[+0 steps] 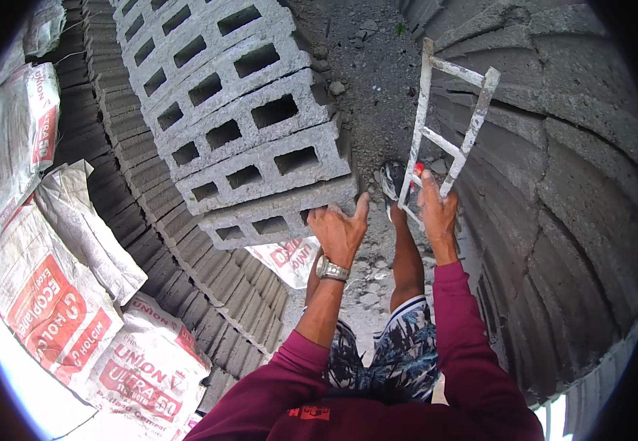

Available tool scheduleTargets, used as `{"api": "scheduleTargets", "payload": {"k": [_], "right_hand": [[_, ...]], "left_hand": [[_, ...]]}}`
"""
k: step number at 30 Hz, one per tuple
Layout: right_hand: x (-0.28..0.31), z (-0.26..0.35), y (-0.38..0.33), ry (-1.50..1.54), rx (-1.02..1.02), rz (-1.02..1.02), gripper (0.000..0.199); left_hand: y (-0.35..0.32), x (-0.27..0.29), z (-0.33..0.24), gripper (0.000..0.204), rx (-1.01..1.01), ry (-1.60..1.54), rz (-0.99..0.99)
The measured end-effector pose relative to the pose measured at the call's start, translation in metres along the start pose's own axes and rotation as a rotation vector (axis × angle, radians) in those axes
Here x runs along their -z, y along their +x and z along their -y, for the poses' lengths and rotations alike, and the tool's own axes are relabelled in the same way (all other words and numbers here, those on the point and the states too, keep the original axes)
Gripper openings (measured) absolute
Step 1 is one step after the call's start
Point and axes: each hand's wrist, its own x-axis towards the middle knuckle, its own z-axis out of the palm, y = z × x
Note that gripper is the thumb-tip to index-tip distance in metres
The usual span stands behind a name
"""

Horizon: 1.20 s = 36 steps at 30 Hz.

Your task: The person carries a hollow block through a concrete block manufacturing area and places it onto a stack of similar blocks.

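Left hand: my left hand lies against the near end of the nearest block, back of the hand up, thumb spread away from the bent fingers; I cannot tell whether the fingertips reach into the hole beside them
Right hand: my right hand is closed around the lower end of a metal frame, thumb laid upward along it
Metal frame: ladder-shaped, with two long bars and crosspieces between, smeared whitish; it points up and away from me, to the right of the block row and apart from it
Red piece: a small red thing shows at my right thumb, too small to make out
Block row: grey hollow blocks stand side by side in front of me to the left, holes facing up, the nearest block closing the row
Left side: a long, stepped stack of grey blocks curves past, with printed paper bags at its outer side
Under the row: another printed bag peeks out below the nearest block, near my left wrist
Right side: a tall grey stack rises close to my right arm
Watch: a silver-coloured watch circles my left wrist
Clothes: maroon sleeves, leaf-patterned shorts
Ground: grey, gritty ground with loose stones runs between the row and the right stack
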Motion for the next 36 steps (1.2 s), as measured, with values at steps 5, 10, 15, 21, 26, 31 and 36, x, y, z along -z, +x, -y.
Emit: {"api": "scheduleTargets", "payload": {"k": [5, 10, 15, 21, 26, 31, 36], "right_hand": [[0.004, 0.005, 0.003, -0.078, -0.051, 0.023, 0.049], [-0.016, 0.017, 0.009, -0.039, 0.003, 0.015, 0.05], [-0.029, 0.043, 0.009, 0.016, 0.04, 0.052, 0.053], [-0.025, 0.051, 0.015, 0.008, 0.146, -0.01, 0.048], [-0.038, 0.056, 0.046, 0.109, 0.25, 0.086, 0.047], [-0.036, 0.063, 0.032, -0.043, 0.124, 0.082, 0.051], [-0.041, 0.066, 0.042, 0.037, 0.074, 0.064, 0.053]], "left_hand": [[0.007, 0.068, -0.001, 0.053, 0.17, -0.444, 0.169], [0.069, 0.059, -0.01, 0.055, -0.132, -0.062, -0.192], [0.109, 0.024, -0.018, 0.066, 0.153, 0.059, 0.115], [0.108, 0.019, -0.027, 0.054, 0.296, -0.105, 0.156], [0.111, 0.019, -0.021, 0.055, 0.345, -0.119, 0.138], [0.104, 0.023, -0.019, 0.053, 0.354, -0.095, 0.153], [0.113, 0.012, -0.014, 0.051, 0.234, -0.117, 0.052]]}}
